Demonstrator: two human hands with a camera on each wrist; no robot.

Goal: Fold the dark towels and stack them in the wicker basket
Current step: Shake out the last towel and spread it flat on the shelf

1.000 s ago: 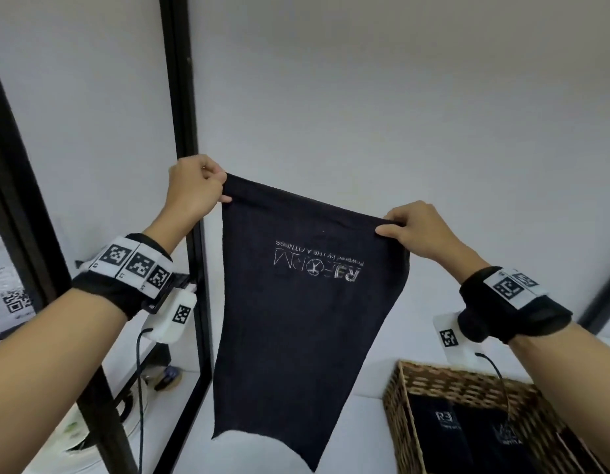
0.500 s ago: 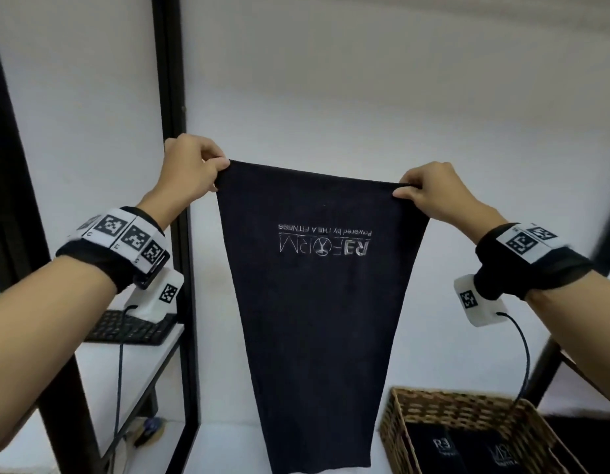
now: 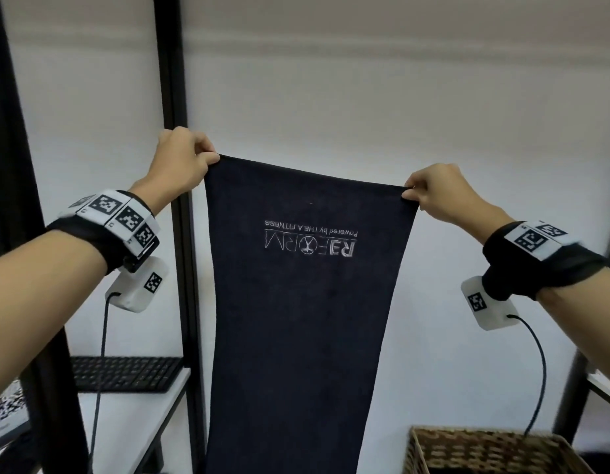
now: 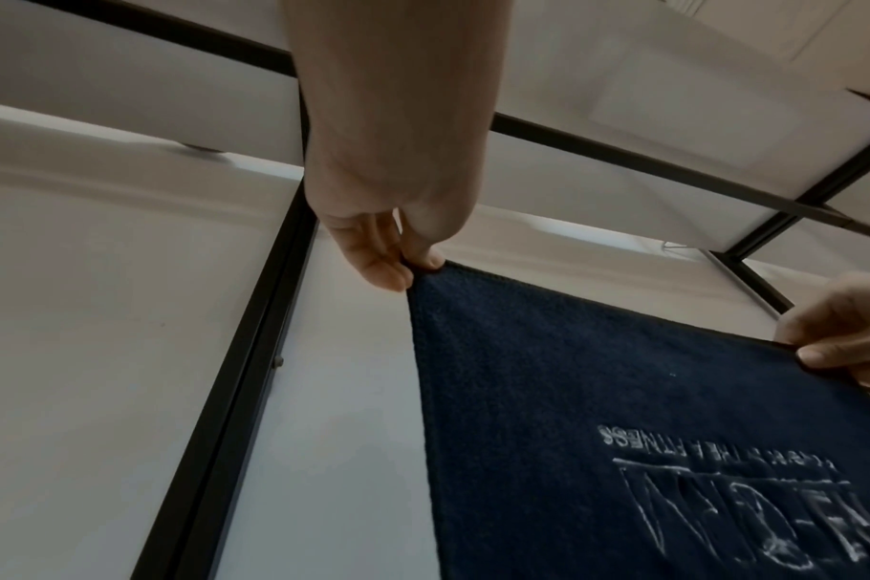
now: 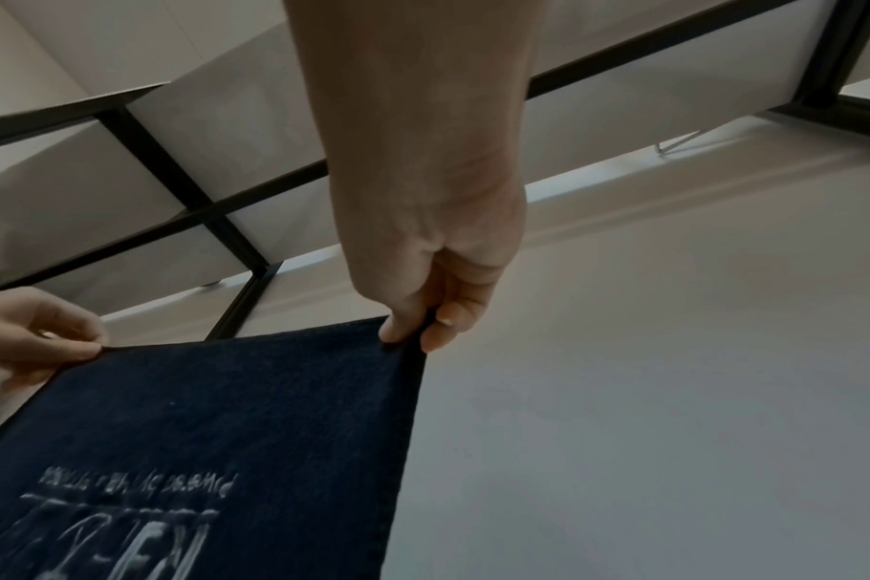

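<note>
From the head camera, a dark towel (image 3: 303,319) hangs full length in the air in front of a white wall, held up by its two top corners. The left hand (image 3: 180,162) pinches the top left corner between thumb and curled fingers; the right hand (image 3: 440,193) pinches the top right corner the same way, a little lower. White lettering on the towel reads upside down. The wicker basket (image 3: 495,449) stands at the bottom right, beside the towel's lower part and below the right forearm. A black keyboard (image 3: 125,372) lies on a white shelf to the left, behind a black frame post (image 3: 175,97).

From the left wrist, the left hand (image 4: 388,235) grips the towel (image 4: 622,392) corner with thumb and fingertips, the top edge running taut to the right hand (image 4: 850,333).

From the right wrist, the right hand (image 5: 433,282) nips its corner of the towel (image 5: 224,412), and the left hand (image 5: 30,333) holds the far corner.
</note>
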